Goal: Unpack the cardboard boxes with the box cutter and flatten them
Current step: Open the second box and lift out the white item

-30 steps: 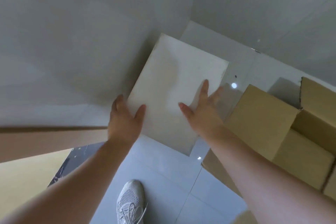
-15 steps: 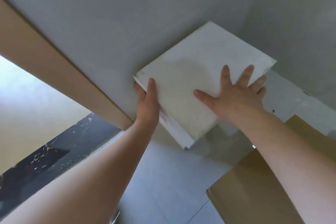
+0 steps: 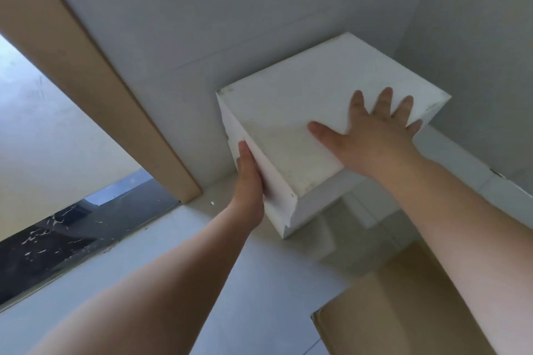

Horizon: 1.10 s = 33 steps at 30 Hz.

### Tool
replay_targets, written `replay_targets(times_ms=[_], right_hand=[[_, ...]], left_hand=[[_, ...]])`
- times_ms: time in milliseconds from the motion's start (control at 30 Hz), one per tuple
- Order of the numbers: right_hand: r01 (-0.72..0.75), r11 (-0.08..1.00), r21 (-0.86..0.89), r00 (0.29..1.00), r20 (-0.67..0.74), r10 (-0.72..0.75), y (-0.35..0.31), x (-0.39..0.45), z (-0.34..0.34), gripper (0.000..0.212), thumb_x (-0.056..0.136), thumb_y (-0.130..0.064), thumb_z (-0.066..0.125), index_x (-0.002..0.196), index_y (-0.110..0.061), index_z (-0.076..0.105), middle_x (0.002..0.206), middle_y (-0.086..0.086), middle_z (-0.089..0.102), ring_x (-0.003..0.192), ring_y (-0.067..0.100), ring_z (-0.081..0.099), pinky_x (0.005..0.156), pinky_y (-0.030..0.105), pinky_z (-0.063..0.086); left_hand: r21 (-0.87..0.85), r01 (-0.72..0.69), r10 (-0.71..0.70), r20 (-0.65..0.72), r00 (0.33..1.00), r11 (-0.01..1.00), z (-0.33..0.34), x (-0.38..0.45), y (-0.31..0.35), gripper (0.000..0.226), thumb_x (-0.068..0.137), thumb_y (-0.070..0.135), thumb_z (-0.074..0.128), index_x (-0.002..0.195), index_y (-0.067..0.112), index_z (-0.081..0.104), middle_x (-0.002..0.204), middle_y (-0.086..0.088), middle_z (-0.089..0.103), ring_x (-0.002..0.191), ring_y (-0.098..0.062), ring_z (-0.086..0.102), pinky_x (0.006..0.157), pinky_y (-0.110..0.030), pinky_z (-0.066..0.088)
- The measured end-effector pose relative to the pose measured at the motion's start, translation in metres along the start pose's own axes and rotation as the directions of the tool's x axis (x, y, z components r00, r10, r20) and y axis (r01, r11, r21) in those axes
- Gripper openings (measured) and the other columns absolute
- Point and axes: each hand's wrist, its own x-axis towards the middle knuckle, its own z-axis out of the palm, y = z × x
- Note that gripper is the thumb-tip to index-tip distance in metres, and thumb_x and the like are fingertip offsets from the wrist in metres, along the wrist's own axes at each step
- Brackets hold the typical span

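A white foam block [image 3: 297, 112] with notched sides is in the centre of the head view, close to the corner of two grey walls and just above the floor. My left hand [image 3: 249, 181] lies flat against its left side, fingers pointing up. My right hand [image 3: 372, 135] rests on its top face with fingers spread and straight. A brown cardboard box [image 3: 403, 308] shows at the lower right, partly hidden by my right forearm. No box cutter is in view.
A tan door frame [image 3: 86, 75] runs diagonally at the left, with a dark speckled threshold [image 3: 72, 233] below it. Grey floor tiles [image 3: 259, 282] lie between my arms. The grey wall [image 3: 230, 8] fills the upper view.
The foam block has moved right and lower towards the wall corner. My left hand slid from its near corner onto its left side. The view has tilted closer to the block.
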Motion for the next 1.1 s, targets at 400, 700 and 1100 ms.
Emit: replay_targets(times_ms=[400, 700, 1100], right_hand=[[0.207, 0.976, -0.071, 0.928, 0.329, -0.173, 0.003, -0.024, -0.024, 0.15, 0.021, -0.104, 0.032, 0.145, -0.036, -0.019, 0.155, 0.002, -0.029, 0.141, 0.035, -0.026, 0.109, 0.063, -0.003], [0.252, 0.953, -0.17, 0.932, 0.307, -0.191, 0.022, -0.002, -0.035, 0.144, 0.029, -0.1, 0.039, 0.146, -0.036, -0.015, 0.157, 0.008, -0.019, 0.143, 0.039, -0.015, 0.113, 0.06, 0.003], [-0.001, 0.997, -0.079, 0.99, 0.142, 0.012, 0.065, 0.042, -0.041, 0.109, 0.07, -0.054, 0.072, 0.143, -0.053, -0.008, 0.15, 0.02, -0.033, 0.138, 0.047, -0.021, 0.113, 0.056, 0.01]], left_hand=[[0.581, -0.348, 0.288, 0.197, 0.937, 0.736, -0.013, -0.033, -0.083, 0.114, 0.073, 0.041, 0.077, 0.145, 0.043, -0.012, 0.148, 0.003, 0.038, 0.127, -0.02, 0.046, 0.097, -0.042, 0.047], [0.713, -0.328, 0.314, 0.158, 0.936, 0.619, 0.049, 0.002, -0.087, 0.111, 0.072, 0.036, 0.078, 0.15, 0.016, 0.002, 0.153, -0.004, 0.029, 0.134, -0.023, 0.037, 0.106, -0.033, 0.037], [0.687, -0.284, 0.224, 0.178, 0.958, 0.669, 0.152, 0.047, -0.083, 0.118, 0.08, 0.031, 0.072, 0.144, 0.005, -0.023, 0.158, -0.011, -0.012, 0.145, -0.027, 0.008, 0.115, -0.033, 0.02]])
